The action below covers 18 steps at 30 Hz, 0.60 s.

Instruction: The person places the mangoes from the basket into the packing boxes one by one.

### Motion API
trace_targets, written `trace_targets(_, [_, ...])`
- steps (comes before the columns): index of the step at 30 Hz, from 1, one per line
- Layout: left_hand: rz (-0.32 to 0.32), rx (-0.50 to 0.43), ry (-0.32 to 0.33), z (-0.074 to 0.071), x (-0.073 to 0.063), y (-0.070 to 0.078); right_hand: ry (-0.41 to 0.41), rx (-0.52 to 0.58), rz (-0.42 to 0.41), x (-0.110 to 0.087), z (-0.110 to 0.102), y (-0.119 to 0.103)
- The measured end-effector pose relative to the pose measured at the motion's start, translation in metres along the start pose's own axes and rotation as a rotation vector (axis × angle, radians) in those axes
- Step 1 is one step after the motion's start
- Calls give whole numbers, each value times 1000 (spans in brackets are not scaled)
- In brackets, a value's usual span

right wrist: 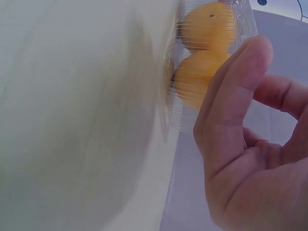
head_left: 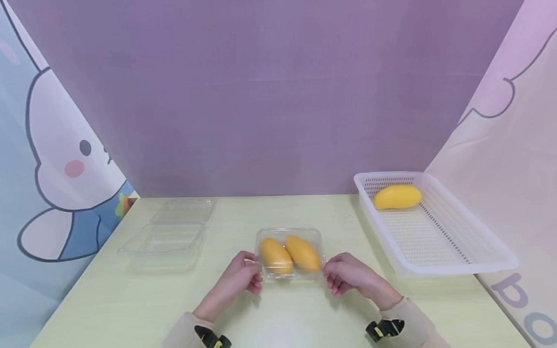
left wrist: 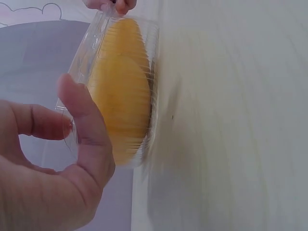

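Observation:
A clear plastic clamshell box [head_left: 289, 233] sits at the middle of the table, its lid down over two yellow mangoes [head_left: 302, 253]. At its near left corner, my left hand [head_left: 238, 278] pinches the rim between thumb and forefinger. My right hand [head_left: 348, 274] pinches the opposite near corner, its other fingers curled beneath. In the left wrist view, the thumb [left wrist: 45, 122] and forefinger meet at the edge of the lid. The right wrist view has the fingers [right wrist: 228, 103] overlapping the box's corner, which hides part of that grip.
Another clear clamshell box [head_left: 163, 246] stands open and tilted back at the left of the table. A white perforated basket [head_left: 439, 266] is at the right, with one yellow mango [head_left: 398, 197] at its far end. A purple backdrop [head_left: 278, 96] rises behind the table.

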<state>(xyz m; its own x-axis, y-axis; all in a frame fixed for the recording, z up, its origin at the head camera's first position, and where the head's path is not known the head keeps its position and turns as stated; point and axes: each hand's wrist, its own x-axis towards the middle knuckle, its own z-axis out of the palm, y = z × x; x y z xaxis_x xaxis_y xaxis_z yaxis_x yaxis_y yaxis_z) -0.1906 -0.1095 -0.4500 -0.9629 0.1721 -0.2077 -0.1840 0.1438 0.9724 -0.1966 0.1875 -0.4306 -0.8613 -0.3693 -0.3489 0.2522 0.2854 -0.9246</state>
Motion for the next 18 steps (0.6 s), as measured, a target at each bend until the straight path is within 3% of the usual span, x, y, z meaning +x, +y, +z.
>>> trace_targets(6, [-3,-8,0,4,2,1,68,-96,-40,-4,0,-3])
trace_targets(10, [2,-8,7,7,3,1,177,-234,-62,-8,2,-11])
trace_targets(15, [9,-16,14,10,6,0,376,-616,-75,-11,6,-27])
trace_targets(18, [11,-24,12,12,7,-1,445,-823,-114,-13,10,-37])
